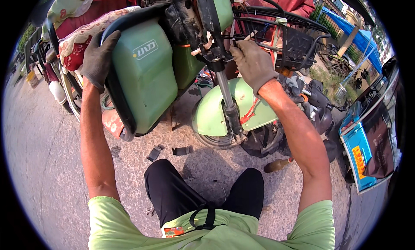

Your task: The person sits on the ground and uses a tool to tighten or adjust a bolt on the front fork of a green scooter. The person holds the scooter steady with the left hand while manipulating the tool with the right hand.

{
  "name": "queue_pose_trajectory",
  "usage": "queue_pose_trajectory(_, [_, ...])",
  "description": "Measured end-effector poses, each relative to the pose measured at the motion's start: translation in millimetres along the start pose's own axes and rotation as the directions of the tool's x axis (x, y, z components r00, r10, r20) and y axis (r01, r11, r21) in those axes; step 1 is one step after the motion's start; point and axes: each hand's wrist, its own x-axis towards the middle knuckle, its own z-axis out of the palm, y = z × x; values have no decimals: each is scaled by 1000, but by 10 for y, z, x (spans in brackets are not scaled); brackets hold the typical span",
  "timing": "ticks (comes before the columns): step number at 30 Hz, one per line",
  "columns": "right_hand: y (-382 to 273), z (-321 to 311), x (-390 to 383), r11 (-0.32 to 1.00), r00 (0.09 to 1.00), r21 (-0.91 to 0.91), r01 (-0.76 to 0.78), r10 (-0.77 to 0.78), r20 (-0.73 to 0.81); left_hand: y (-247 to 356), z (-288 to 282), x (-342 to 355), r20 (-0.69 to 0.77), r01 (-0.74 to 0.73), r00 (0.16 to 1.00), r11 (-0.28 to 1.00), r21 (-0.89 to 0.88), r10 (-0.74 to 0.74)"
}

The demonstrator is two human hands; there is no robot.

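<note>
Fairing (149,81) of green plastic is likely light, stiff, slippery, crackable, best held by its black rim (117,96). The left grip (98,58) grasps that rim's left edge, the fairing extending rightward from it. The right grip (252,62) curls beside the front fork (225,87); I cannot tell whether it holds anything.

white framed lettering (146,49) on a green panel (147,83), characters (358,157) on a yellow label (359,172) on a blue panel (355,137)
</note>
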Motion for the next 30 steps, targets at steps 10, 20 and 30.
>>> queue_pose_trajectory(10, [-40,-15,173,989,984,-89,-118,129,125,-18,16,-2,6,-20,1000,1000,-16,20])
queue_pose_trajectory(20, [-87,-1,154,984,988,-142,-109,123,93,3,14,-9,7,-46,999,999,-24,47])
queue_pose_trajectory(30, [-154,19,178,977,981,-127,-169,179,74,-5,1,2,2,-61,998,998,-8,61])
